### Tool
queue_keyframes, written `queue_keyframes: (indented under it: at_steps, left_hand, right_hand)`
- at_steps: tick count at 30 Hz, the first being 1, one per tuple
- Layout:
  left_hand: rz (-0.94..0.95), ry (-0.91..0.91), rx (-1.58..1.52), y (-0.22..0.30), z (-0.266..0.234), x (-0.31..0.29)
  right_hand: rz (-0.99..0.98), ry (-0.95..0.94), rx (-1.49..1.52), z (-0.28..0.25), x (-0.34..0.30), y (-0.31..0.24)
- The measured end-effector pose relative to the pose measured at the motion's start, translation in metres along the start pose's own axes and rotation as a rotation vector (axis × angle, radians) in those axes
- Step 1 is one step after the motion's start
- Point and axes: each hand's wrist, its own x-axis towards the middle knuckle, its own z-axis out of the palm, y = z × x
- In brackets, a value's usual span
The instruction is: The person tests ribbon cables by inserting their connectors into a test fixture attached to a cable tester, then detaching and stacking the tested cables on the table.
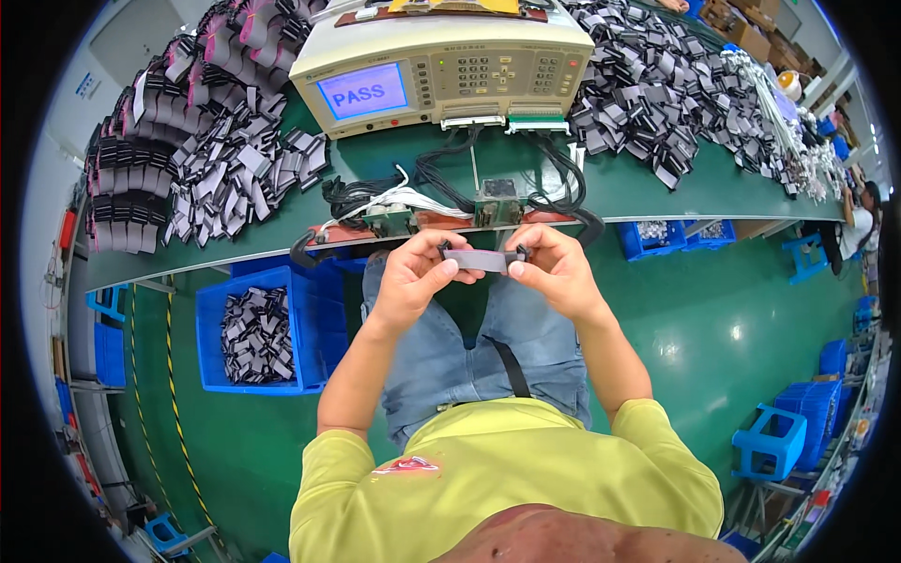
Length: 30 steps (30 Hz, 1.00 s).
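Grey ribbon cable (488, 262) lies between the hands, above the lap, long axis 9 to 3 o'clock. Left hand (416, 280): fingers pinched on its 9 o'clock end. Right hand (560, 275): fingers pinched on its 3 o'clock end. Small board (498, 213) just past 12 o'clock, right hand slightly nearer.

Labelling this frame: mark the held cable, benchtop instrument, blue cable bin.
Held cable (481, 261), head view, middle of flat ribbon.
Benchtop instrument (445, 83), head view, front panel.
Blue cable bin (210, 336), head view, left wall.
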Motion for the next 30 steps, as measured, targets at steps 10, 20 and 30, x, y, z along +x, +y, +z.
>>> queue_keyframes:
  at_steps: [10,20,30]
  left_hand:
    - [-0.105,-0.153,0.076,-0.007,0.003,-0.009]
    - [0.0,0.149,0.255,-0.015,0.003,-0.003]
    - [0.225,0.34,0.651,-0.024,0.014,0.013]
  right_hand:
    - [0.046,-0.044,-0.062,0.006,-0.012,-0.007]
    - [0.021,0.068,-0.099,-0.009,-0.019,0.002]
    - [-0.277,0.507,-0.512,0.008,0.007,0.017]
